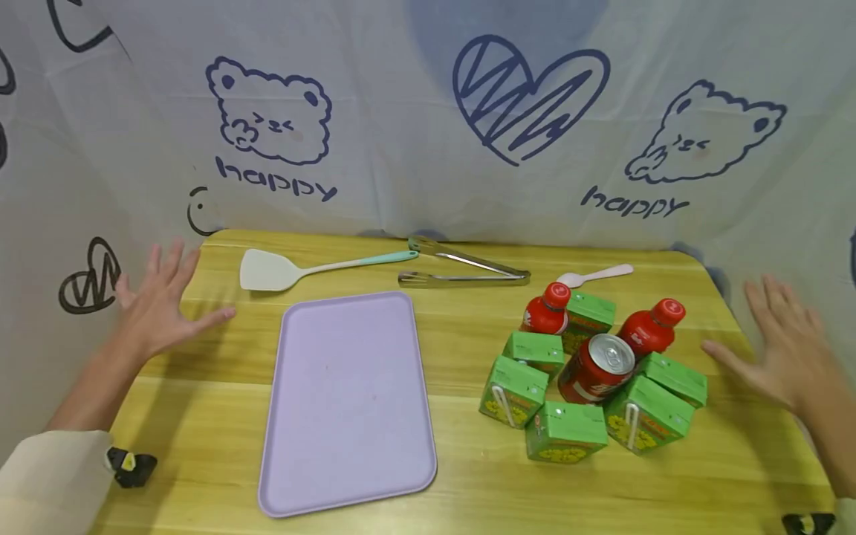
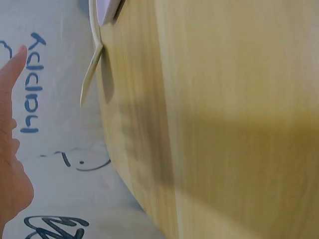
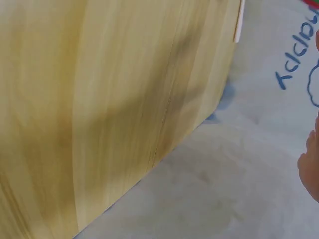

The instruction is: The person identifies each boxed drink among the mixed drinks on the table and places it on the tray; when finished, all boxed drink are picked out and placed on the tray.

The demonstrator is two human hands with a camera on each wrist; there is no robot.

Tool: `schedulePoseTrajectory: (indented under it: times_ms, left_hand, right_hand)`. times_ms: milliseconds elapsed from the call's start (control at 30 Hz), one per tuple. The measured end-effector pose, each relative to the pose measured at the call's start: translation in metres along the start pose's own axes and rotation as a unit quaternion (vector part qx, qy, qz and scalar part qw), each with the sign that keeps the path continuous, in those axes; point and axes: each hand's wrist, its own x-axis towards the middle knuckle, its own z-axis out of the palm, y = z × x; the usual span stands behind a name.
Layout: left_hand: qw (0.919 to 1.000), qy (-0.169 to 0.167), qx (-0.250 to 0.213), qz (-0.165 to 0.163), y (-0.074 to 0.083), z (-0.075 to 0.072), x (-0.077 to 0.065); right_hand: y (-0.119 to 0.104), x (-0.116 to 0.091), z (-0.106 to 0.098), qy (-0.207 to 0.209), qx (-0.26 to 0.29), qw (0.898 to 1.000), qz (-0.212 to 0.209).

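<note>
My left hand [image 1: 160,301] is raised over the table's left edge with fingers spread, holding nothing. On the other side my right hand [image 1: 779,349] hovers with its fingers apart, also holding nothing. Nearest to the left hand are a white spatula [image 1: 270,271] with a mint handle and a lilac tray [image 1: 348,394]. Close to the right hand stands a group of green drink cartons [image 1: 568,431] around a red soda can [image 1: 595,371]. Two red bottles, a left one [image 1: 545,312] and a right one [image 1: 649,328], rise behind the can. Part of each hand shows at the edge of its wrist view.
Metal tongs [image 1: 468,271] lie spread at the back of the wooden table [image 1: 461,490]. To their right is a small pink spoon [image 1: 595,275]. A pale curtain [image 1: 394,126] with bear and heart drawings hangs along the table's back and sides.
</note>
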Motion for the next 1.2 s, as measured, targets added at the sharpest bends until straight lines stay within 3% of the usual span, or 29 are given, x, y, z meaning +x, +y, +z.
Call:
schedulePoseTrajectory:
  times_ms: [200, 433, 633, 833, 1000, 1200]
  left_hand:
    - [0.9997, -0.006, -0.022, 0.008, 0.014, 0.007, -0.010]
    - [0.9963, -0.043, -0.074, 0.008, 0.035, 0.016, -0.021]
    - [0.9874, -0.086, -0.133, 0.012, 0.051, 0.024, -0.027]
    - [0.9794, -0.122, -0.160, 0.014, 0.068, 0.036, -0.034]
    - [0.9757, -0.133, -0.173, 0.005, 0.078, 0.047, -0.039]
    - [0.9613, -0.154, -0.228, -0.019, 0.084, 0.056, -0.040]
  right_hand:
    - [-0.013, -0.015, -0.005, -0.012, 0.080, 0.997, 0.010]
    - [-0.035, -0.030, -0.012, -0.032, 0.134, 0.990, 0.037]
    - [-0.047, -0.040, -0.011, -0.061, 0.159, 0.985, 0.042]
    - [-0.060, -0.048, -0.007, -0.095, 0.207, 0.973, 0.038]
    - [-0.063, -0.049, -0.002, -0.084, 0.224, 0.971, 0.028]
    - [-0.060, -0.052, 0.006, -0.065, 0.268, 0.961, 0.018]
